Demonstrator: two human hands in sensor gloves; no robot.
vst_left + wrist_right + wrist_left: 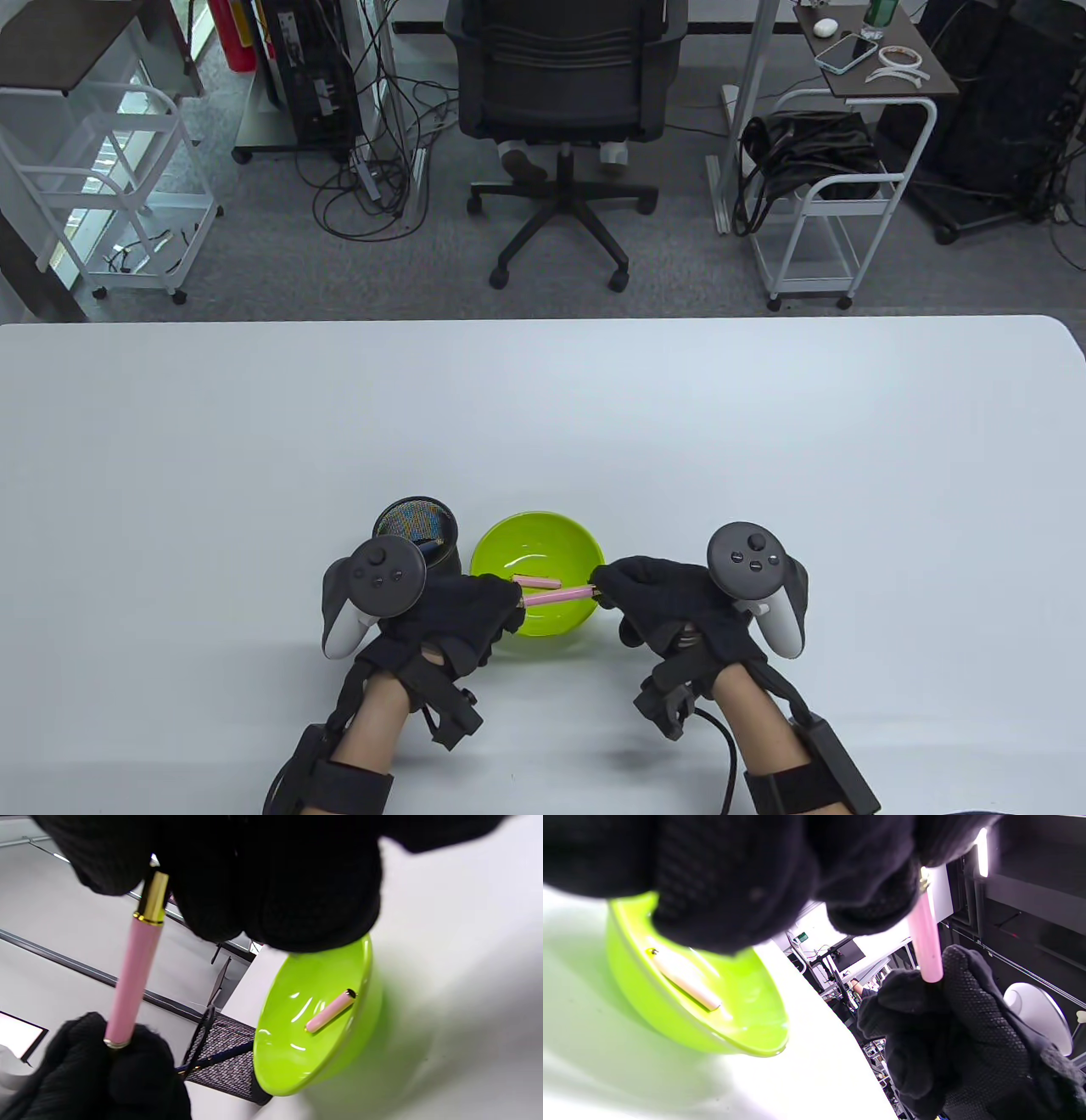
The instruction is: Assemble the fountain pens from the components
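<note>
Gloved fingertips (127,866) of the right hand (670,598) close around the gold-coloured end of a pink pen barrel (557,595), pinching it where the gold band meets the pink body, as the right wrist view shows. At the barrel's other end the fingers (140,1065) of the left hand (458,615) are curled tight around its tip, so the barrel spans the gap between the two hands and is gripped at both ends. In the left wrist view the same barrel (926,942) runs from the left hand's fingers at the top down into the right hand's fist. From the table view the barrel is held roughly level, above the near part of a lime green bowl (492,543), clear of its floor. Inside the bowl lies a second, shorter pink pen piece (537,581) with a dark, gold-ringed end, resting on the bowl's bottom apart from the held barrel. Just beside the bowl, on its left, stands a dark mesh pen cup (416,525); a dark blue rod shows through its mesh in the right wrist view. Bowl and cup sit on a white table (254,441), near its front edge, with both forearms coming in from the bottom.
</note>
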